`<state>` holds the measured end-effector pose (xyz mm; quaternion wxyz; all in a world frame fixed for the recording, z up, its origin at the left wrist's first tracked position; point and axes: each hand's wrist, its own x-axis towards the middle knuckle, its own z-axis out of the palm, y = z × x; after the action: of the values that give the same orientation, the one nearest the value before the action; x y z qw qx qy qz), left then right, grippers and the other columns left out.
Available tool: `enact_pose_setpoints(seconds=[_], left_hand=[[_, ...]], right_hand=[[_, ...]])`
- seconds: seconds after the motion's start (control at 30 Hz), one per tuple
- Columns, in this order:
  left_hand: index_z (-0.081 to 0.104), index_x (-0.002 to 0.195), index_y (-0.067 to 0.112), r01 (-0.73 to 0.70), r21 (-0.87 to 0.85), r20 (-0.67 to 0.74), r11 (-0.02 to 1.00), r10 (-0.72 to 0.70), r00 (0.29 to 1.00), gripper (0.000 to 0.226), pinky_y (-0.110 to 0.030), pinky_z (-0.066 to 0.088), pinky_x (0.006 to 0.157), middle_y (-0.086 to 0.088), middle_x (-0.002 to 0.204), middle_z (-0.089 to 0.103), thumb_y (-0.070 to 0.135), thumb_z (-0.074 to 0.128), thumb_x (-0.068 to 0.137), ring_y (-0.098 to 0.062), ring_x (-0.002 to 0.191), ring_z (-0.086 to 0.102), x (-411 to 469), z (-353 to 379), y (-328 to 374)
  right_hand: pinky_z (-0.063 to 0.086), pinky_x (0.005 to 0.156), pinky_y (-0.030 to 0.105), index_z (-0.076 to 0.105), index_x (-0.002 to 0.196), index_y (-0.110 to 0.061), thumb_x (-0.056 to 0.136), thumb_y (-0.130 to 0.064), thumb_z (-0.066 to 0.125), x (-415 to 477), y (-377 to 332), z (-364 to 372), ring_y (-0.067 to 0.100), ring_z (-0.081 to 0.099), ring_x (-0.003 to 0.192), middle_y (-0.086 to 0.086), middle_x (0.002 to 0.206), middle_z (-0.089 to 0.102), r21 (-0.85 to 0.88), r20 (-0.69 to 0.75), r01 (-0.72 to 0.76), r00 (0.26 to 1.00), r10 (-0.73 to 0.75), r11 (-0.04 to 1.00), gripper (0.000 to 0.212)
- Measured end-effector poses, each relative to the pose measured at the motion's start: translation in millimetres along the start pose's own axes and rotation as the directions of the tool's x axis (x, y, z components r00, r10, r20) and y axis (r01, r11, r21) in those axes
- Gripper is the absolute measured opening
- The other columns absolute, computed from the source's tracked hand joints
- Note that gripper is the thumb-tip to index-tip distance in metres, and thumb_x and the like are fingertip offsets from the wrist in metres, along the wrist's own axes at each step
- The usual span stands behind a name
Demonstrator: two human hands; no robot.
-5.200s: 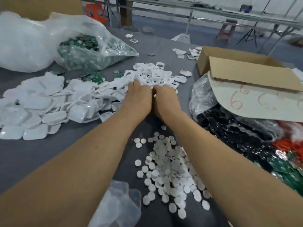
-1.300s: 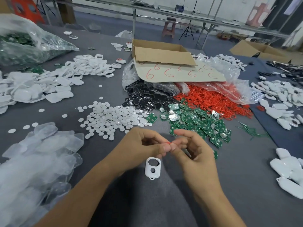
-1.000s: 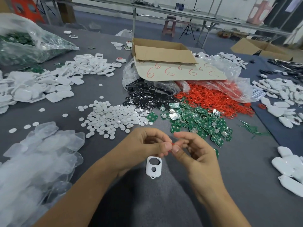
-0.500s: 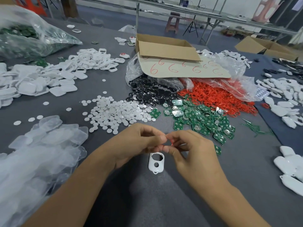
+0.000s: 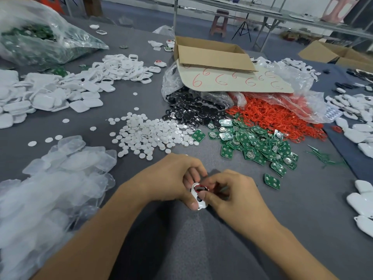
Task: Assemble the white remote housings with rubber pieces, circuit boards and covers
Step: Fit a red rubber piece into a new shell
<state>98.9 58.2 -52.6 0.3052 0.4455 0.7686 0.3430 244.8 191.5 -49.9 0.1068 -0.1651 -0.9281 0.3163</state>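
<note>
Lower left of frame: heap of clear covers [image 5: 60, 178] on the grey desk [image 5: 314, 201]. Low centre: left hand [image 5: 169, 178] grips the white housing [image 5: 198, 199], fingers curled round its left side, thumb at its lower end. A red rubber piece [image 5: 200, 187] sits in the housing's upper opening. Right hand [image 5: 234, 193] pinches the housing's right edge, fingers curled. Up and right: green circuit boards [image 5: 258, 144], then red rubber rings [image 5: 272, 116].
</note>
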Motion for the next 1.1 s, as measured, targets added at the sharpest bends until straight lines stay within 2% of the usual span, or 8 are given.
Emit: enact_pose_setpoints(seconds=[0.13, 0.2, 0.3, 0.47, 0.6, 0.7, 1.0, 1.1], left_hand=[[0.073, 0.101, 0.026, 0.003, -0.028, -0.011, 1.000, -0.003, 1.000, 0.061, -0.032, 0.061, 0.079, 0.007, 0.092, 0.072, 0.014, 0.101, 0.049, -0.010, 0.080, 0.069, -1, -1, 0], [0.073, 0.101, 0.027, 0.010, -0.045, -0.014, 0.999, -0.011, 1.000, 0.061, -0.031, 0.061, 0.079, 0.008, 0.092, 0.073, 0.013, 0.101, 0.048, -0.010, 0.080, 0.070, -1, -1, 0], [0.073, 0.101, 0.026, 0.028, -0.063, -0.012, 0.998, -0.029, 1.000, 0.061, -0.031, 0.062, 0.080, 0.008, 0.093, 0.073, 0.014, 0.101, 0.048, -0.009, 0.081, 0.071, -1, -1, -1], [0.073, 0.099, 0.024, 0.038, -0.095, -0.014, 0.995, -0.040, 0.999, 0.060, -0.030, 0.062, 0.079, 0.006, 0.094, 0.074, 0.013, 0.102, 0.048, -0.009, 0.081, 0.072, 1, -1, -4], [0.072, 0.100, 0.022, 0.051, -0.119, -0.009, 0.992, -0.052, 0.999, 0.061, -0.032, 0.063, 0.080, 0.005, 0.094, 0.075, 0.010, 0.102, 0.049, -0.011, 0.083, 0.073, 3, 0, -5], [0.072, 0.100, 0.023, 0.047, -0.117, -0.012, 0.992, -0.048, 0.999, 0.060, -0.031, 0.063, 0.079, 0.005, 0.093, 0.075, 0.011, 0.102, 0.049, -0.010, 0.082, 0.073, 3, 0, -6], [0.073, 0.095, 0.024, 0.042, -0.112, -0.017, 0.993, -0.044, 0.999, 0.058, -0.025, 0.062, 0.077, 0.007, 0.090, 0.074, 0.012, 0.102, 0.047, -0.004, 0.078, 0.071, 2, 0, -6], [0.073, 0.097, 0.025, 0.044, -0.110, -0.014, 0.993, -0.046, 0.999, 0.059, -0.025, 0.062, 0.077, 0.007, 0.091, 0.074, 0.013, 0.102, 0.047, -0.003, 0.079, 0.070, 3, 1, -6]], right_hand=[[0.046, 0.063, 0.010, 0.078, 0.079, -0.032, 0.072, -0.020, 0.089, 7, -3, -3, 0.000, 0.064, 0.071, -0.015, 0.072, 0.070, 0.093, 0.069, -0.127, 0.990, 0.121, 0.988, 0.019], [0.055, 0.070, 0.022, 0.079, 0.080, -0.028, 0.070, -0.014, 0.090, 13, -4, -7, 0.004, 0.068, 0.070, -0.012, 0.073, 0.073, 0.149, 0.145, -0.198, 0.974, 0.177, 0.969, 0.020], [0.059, 0.078, 0.036, 0.080, 0.084, -0.022, 0.069, -0.009, 0.090, 16, -4, -10, 0.014, 0.071, 0.073, -0.005, 0.076, 0.075, 0.173, 0.200, -0.241, 0.958, 0.206, 0.955, 0.022], [0.058, 0.078, 0.039, 0.078, 0.082, -0.025, 0.073, -0.007, 0.087, 8, -1, -4, 0.014, 0.071, 0.073, -0.006, 0.075, 0.075, 0.247, 0.135, -0.227, 0.971, 0.198, 0.942, 0.022], [0.057, 0.075, 0.029, 0.078, 0.083, -0.026, 0.073, -0.006, 0.087, -1, 2, 5, 0.007, 0.067, 0.071, -0.009, 0.075, 0.071, 0.232, 0.006, -0.170, 0.985, 0.173, 0.958, 0.024], [0.055, 0.073, 0.023, 0.078, 0.082, -0.028, 0.073, -0.006, 0.087, -4, 3, 7, 0.005, 0.066, 0.071, -0.010, 0.076, 0.069, 0.229, -0.034, -0.153, 0.986, 0.165, 0.961, 0.025], [0.057, 0.083, 0.043, 0.079, 0.086, -0.020, 0.074, -0.007, 0.087, 16, 3, -8, 0.015, 0.072, 0.078, -0.005, 0.077, 0.076, 0.223, 0.212, -0.184, 0.968, 0.136, 0.957, 0.019], [0.056, 0.081, 0.045, 0.078, 0.083, -0.020, 0.079, -0.014, 0.084, 18, 5, -7, 0.018, 0.070, 0.076, -0.003, 0.077, 0.075, 0.203, 0.202, -0.156, 0.973, 0.114, 0.967, 0.009]])
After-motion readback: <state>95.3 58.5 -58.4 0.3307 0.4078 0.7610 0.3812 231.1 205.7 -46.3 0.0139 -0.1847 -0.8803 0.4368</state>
